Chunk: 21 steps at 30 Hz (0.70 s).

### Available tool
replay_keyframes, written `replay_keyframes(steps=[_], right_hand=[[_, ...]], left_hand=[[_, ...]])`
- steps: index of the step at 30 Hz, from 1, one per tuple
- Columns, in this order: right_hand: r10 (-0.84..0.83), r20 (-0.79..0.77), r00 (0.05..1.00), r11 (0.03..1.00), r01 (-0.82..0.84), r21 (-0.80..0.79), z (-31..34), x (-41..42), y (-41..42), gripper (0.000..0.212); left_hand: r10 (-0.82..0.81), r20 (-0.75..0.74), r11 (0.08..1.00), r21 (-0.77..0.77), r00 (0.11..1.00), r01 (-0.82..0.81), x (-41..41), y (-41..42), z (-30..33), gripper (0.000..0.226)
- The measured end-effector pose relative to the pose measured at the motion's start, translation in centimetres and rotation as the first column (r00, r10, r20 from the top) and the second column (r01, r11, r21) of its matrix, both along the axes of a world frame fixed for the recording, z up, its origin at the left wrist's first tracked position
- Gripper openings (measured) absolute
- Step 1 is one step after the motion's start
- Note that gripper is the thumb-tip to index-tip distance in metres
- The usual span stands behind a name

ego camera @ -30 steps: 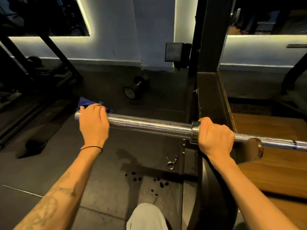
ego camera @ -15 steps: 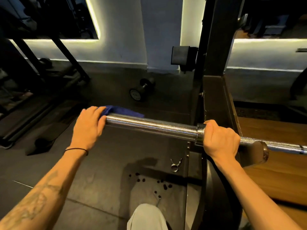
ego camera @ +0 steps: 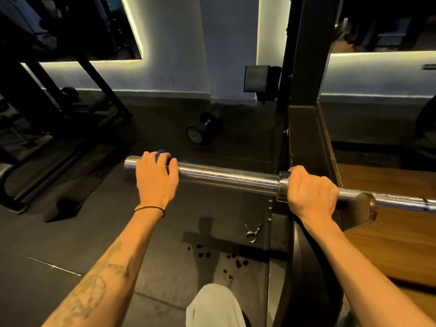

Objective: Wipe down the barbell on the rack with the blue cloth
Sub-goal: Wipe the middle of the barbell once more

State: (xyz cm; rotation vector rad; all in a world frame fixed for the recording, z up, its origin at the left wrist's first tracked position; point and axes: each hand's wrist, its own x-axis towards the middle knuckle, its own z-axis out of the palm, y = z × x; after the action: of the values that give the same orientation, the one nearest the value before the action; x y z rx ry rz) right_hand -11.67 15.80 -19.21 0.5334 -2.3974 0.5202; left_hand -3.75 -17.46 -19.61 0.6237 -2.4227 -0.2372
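Head view:
- The chrome barbell point(ego camera: 226, 178) lay across the frame from left of centre to the right edge, resting on the black rack point(ego camera: 304, 142) and its hook point(ego camera: 361, 208) at the right.
- The left hand point(ego camera: 155, 178) lay over the bar's sleeve near its free left end, its grip curled round the sleeve and the blue cloth point(ego camera: 162, 154); only a small fold of the cloth showed between and beyond the fingers.
- A thin black band point(ego camera: 148, 210) circled the left wrist, and a tattoo marked the forearm; no word in it could be read.
- The right hand point(ego camera: 311, 192) had its grip clamped on the bar just beside the collar point(ego camera: 283, 185), next to the rack upright.
- On the dark floor point(ego camera: 70, 232) beyond the bar lay a black dumbbell point(ego camera: 203, 132); its round end plate carried a mark too small to read.
- A metal spring clip point(ego camera: 252, 233) lay on the floor below the bar, near the rack's base, with small dark bits point(ego camera: 203, 253) scattered close by.
- A wooden platform point(ego camera: 389, 244) sat to the right of the rack.
- A pale trouser knee point(ego camera: 212, 305) showed at the bottom edge.
- Lit mirrors hung on the far wall; no brand or writing was legible anywhere.
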Motion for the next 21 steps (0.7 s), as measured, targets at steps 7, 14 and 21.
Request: replay_keyframes(steps=[7,14,21], right_hand=[[-0.018,0.051,0.999,0.995,0.013,0.1,-1.0,-0.6,0.1,0.038],[-0.053,0.104,0.993,0.95,0.018,0.311,-0.6,0.7,0.5,0.016],[-0.008,0.333,0.943,1.0,0.004,0.014,-0.2,2.6,1.1,0.056]], left_hand=[[-0.255,-0.082,0.962,0.075,0.963,0.262,-0.8,11.9,-0.5,0.032],[-0.458,0.024,0.884,0.115,0.889,0.452,1.4,14.7,0.9,0.031],[-0.468,-0.289,0.805,0.25,0.835,0.538,3.7,16.9,4.7,0.033]])
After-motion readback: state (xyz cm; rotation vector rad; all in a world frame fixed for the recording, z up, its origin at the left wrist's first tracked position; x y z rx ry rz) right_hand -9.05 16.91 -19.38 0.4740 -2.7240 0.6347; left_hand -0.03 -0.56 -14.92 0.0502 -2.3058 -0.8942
